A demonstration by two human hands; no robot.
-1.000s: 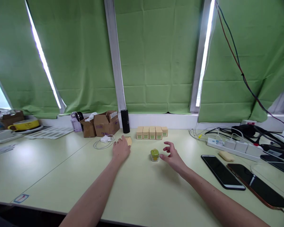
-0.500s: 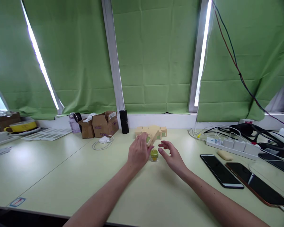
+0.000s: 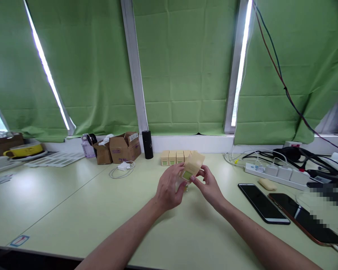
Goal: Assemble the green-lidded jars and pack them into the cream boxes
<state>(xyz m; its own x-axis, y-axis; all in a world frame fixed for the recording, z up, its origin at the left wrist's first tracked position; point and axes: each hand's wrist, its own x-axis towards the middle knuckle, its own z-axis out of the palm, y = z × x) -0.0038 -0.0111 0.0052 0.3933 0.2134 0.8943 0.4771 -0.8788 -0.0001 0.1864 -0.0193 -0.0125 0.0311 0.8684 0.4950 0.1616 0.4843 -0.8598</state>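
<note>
Both of my hands meet at the middle of the table around a small cream cardboard box (image 3: 193, 162) with a green square on its side. The box is tilted and raised off the tabletop. My left hand (image 3: 170, 186) is closed on its left side, thumb below. At the right side, my right hand (image 3: 208, 183) pinches the lower edge between thumb and fingers. A small clear jar (image 3: 186, 189) stands behind the fingers; only a sliver of it shows. Beyond the hands, several matching small boxes (image 3: 172, 158) stand in a row.
Left of the row are a black bottle (image 3: 148, 144), open brown cartons (image 3: 125, 148) and a white charger with cable (image 3: 124, 166). On the right lie two phones (image 3: 263, 203), a beige oval item (image 3: 267, 184), a power strip (image 3: 277, 174) and tangled cables.
The small box has turned so its green square faces me and has shifted right. My right hand has closed on it. The green-lidded jar, plain before, is now mostly covered.
</note>
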